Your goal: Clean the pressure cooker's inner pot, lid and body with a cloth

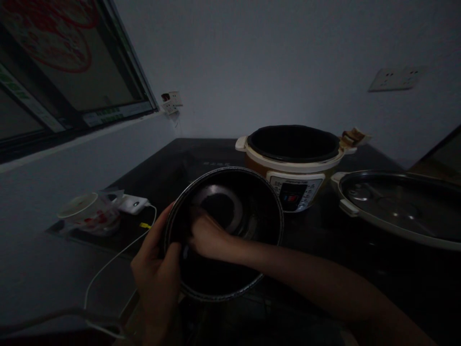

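A dark round inner pot (pixel 219 290) is tilted so that its mouth faces me, and its inside looks black and shiny. My left hand (pixel 158 269) grips its left rim, thumb on the inner side and fingers round the outside. Deep in the pot, my right hand (pixel 209 238) is bent at the wrist against the left inner wall. Its fingers look curled, but shadow hides their tips and whatever they may hold. Behind the pot stands a lidless electric cooker (pixel 306 168) with a white rim and a front control panel.
A large glass lid (pixel 403 206) lies at the right on the dark counter (pixel 162 163). At the left are a bagged tub (pixel 88 214), a white plug-in device (pixel 134 204) and its cable (pixel 108 262). Wall sockets (pixel 398 79) and a window (pixel 72 62) are behind.
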`<state>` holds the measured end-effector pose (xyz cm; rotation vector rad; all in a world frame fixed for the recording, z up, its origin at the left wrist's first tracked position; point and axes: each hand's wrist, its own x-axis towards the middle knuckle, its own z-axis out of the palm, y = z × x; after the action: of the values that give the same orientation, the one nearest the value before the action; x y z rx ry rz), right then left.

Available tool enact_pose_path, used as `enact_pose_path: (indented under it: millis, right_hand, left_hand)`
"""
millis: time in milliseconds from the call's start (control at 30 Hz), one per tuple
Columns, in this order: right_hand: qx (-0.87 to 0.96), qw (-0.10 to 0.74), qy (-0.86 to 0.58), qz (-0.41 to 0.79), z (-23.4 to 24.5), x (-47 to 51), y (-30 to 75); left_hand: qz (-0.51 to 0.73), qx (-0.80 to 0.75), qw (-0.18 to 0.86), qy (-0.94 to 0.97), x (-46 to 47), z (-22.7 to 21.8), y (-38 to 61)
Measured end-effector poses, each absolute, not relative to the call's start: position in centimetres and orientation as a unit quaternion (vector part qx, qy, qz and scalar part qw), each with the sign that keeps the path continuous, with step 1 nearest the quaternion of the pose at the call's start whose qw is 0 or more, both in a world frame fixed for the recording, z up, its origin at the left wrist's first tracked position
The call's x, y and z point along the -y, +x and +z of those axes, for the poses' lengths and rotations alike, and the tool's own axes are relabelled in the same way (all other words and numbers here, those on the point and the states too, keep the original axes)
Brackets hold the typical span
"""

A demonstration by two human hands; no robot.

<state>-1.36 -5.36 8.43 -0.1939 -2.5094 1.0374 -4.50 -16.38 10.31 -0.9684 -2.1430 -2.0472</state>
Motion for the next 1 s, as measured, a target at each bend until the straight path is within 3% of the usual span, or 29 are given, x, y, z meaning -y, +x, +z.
enact_pose_path:
  millis: [233,433,600,1000]
  right_hand:
    - [0.914,0.242,-0.193,0.261,9.5,1.3,-1.3]
    - [0.943,0.142,-0.268,0.138,9.7,-1.3,1.7]
    - [0.945,0.026,-0.305,0.118,8.9,-1.0,3.5]
    - [0.968,-0.106,-0.099,0.206,6.7,4.0,4.6]
  left_hand:
    - [-0.66,0.685,0.005,-0.309,16.4,10.3,-4.6]
    - [-0.66,0.685,0.012,-0.308,16.4,10.2,-4.5]
    - [-0.642,0.7,0.034,-0.311,16.4,10.4,-4.4]
    - [-0.597,0.73,0.029,-0.332,16.7,10.6,-4.5]
